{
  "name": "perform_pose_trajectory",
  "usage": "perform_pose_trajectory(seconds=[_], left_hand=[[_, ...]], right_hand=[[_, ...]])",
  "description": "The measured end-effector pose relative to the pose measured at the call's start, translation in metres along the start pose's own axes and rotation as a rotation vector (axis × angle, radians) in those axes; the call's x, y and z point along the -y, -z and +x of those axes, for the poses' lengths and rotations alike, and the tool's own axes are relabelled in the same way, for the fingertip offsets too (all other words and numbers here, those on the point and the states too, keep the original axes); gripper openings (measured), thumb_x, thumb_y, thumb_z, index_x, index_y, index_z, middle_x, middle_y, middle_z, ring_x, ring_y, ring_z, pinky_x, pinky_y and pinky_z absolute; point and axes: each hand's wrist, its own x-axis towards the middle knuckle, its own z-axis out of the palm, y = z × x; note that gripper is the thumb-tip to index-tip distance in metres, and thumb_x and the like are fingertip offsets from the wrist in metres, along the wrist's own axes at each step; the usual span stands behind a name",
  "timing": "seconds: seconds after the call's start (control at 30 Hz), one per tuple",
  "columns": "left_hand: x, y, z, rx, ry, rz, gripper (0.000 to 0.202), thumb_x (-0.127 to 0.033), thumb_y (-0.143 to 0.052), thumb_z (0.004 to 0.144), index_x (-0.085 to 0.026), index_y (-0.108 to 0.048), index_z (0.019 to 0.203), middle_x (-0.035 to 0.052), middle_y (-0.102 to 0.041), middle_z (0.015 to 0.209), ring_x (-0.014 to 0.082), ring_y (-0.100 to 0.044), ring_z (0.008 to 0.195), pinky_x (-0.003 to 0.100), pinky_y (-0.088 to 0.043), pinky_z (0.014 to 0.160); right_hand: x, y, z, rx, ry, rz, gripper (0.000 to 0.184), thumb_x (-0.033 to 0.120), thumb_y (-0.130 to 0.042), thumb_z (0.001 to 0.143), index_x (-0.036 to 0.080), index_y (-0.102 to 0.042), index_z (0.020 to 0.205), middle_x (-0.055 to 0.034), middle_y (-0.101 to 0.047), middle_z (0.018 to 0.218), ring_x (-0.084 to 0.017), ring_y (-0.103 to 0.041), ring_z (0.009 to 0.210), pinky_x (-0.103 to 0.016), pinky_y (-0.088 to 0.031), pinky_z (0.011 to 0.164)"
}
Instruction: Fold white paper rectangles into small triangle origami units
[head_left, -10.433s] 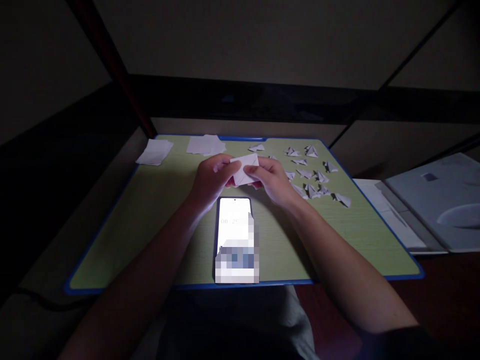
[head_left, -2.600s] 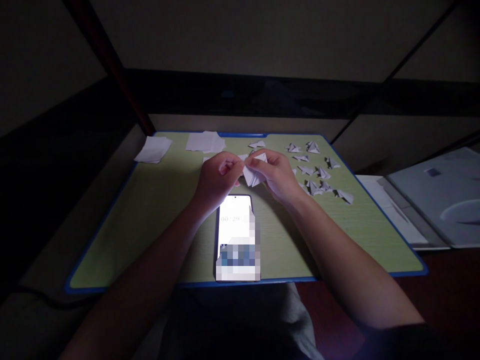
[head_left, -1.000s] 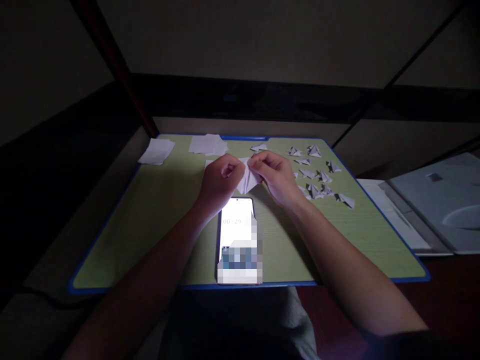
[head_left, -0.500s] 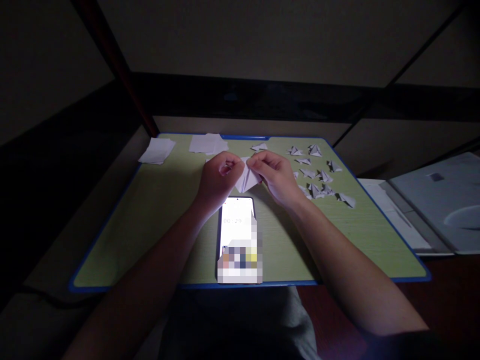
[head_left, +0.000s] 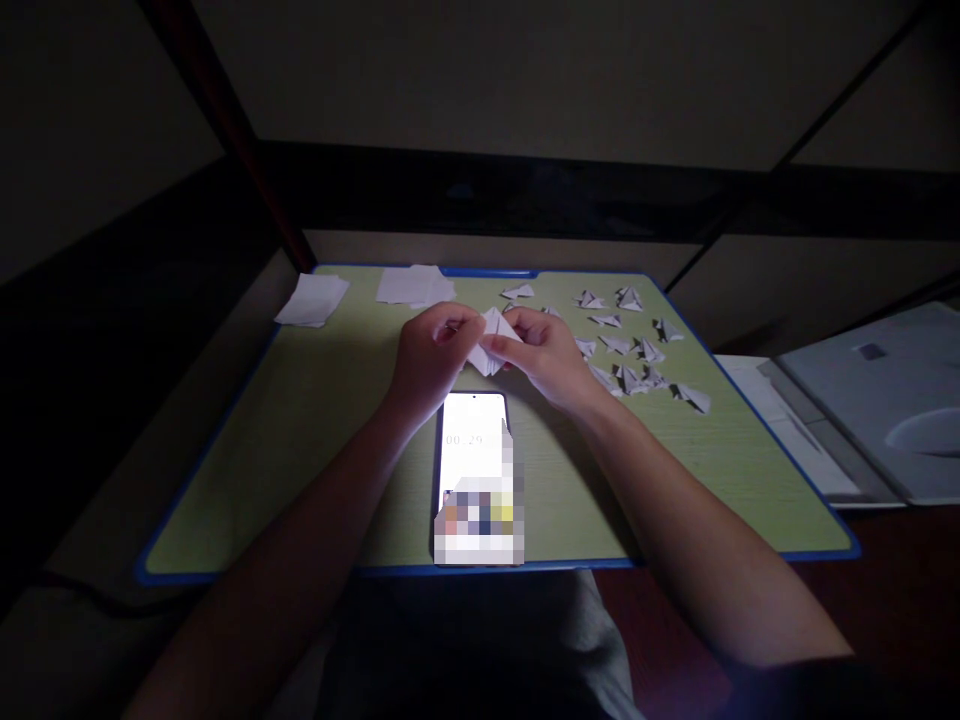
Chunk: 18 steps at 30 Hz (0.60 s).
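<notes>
Between my two hands, above the middle of the table, is a small folded piece of white paper (head_left: 492,358) shaped like a diamond with layered creases. My left hand (head_left: 433,350) pinches its left side between thumb and fingers. On the other side, my right hand (head_left: 551,355) grips it, the thumb lying across the front face. Some of the right fingers are hidden behind the paper. Just below the hands lies a lit phone (head_left: 474,450) with a timer on its screen, its lower part blurred out. To the right, several folded paper pieces (head_left: 628,378) are spread about.
A stack of white paper sheets (head_left: 312,300) lies at the table's far left corner, and another paper stack (head_left: 414,286) by the back edge. The green table (head_left: 300,450) has a blue rim. Right of it sits an opened pale box (head_left: 877,400).
My right thumb has moved left and down across the front of the paper. The paper has turned and risen slightly, now showing as a diamond. Both hands keep hold of it.
</notes>
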Motion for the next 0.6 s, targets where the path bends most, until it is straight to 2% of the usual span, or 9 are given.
perform_pose_trajectory(seconds=[0.17, 0.6], left_hand=[[-0.0018, 0.0013, -0.0010, 0.054, 0.026, -0.019, 0.006, -0.019, -0.058, 0.075, -0.018, -0.062, 0.070, 0.0006, -0.064, 0.061, 0.0109, -0.057, 0.052, 0.022, -0.045, 0.046], [-0.0001, 0.0001, -0.0004, 0.039, 0.058, -0.060, 0.003, -0.016, -0.059, 0.073, -0.018, -0.060, 0.071, -0.0001, -0.063, 0.060, 0.0102, -0.058, 0.050, 0.019, -0.044, 0.041]], right_hand=[[0.0014, 0.0017, 0.0003, -0.021, 0.004, 0.016, 0.021, 0.034, -0.077, 0.075, 0.018, -0.062, 0.075, 0.0001, -0.059, 0.068, -0.011, -0.050, 0.060, -0.027, -0.036, 0.056], [0.0050, 0.0041, -0.0006, -0.004, -0.009, -0.035, 0.017, 0.031, -0.076, 0.074, 0.018, -0.065, 0.071, 0.0011, -0.059, 0.066, -0.011, -0.049, 0.058, -0.027, -0.035, 0.056]])
